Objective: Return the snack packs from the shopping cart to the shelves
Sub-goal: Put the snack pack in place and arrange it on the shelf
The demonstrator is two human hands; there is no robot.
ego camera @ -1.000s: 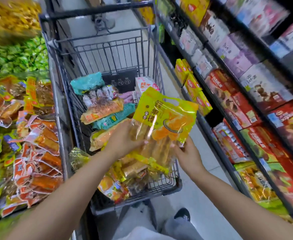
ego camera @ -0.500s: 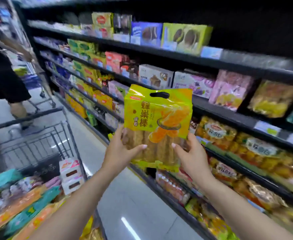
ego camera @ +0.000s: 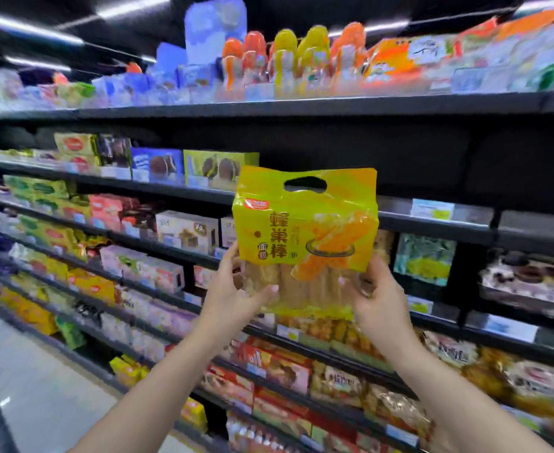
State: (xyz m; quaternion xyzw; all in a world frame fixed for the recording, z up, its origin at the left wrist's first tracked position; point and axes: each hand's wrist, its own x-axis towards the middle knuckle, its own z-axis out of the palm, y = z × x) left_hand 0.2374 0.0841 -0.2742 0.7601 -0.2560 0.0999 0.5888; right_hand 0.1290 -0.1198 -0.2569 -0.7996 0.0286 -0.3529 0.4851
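1. Hands first: I see the left hand and the right hand raised together, each gripping a lower side of 1 yellow snack pack.
2. On both hands, the fingers curl round the pack's clear lower part, thumbs on its front.
3. I read the pack as upright, handle cutout at the top, held in the air in front of the shelves, level with the third shelf from the top.
4. Behind it I make out boxed biscuits to the left and bagged snacks to the right; the upper rows are blurred.
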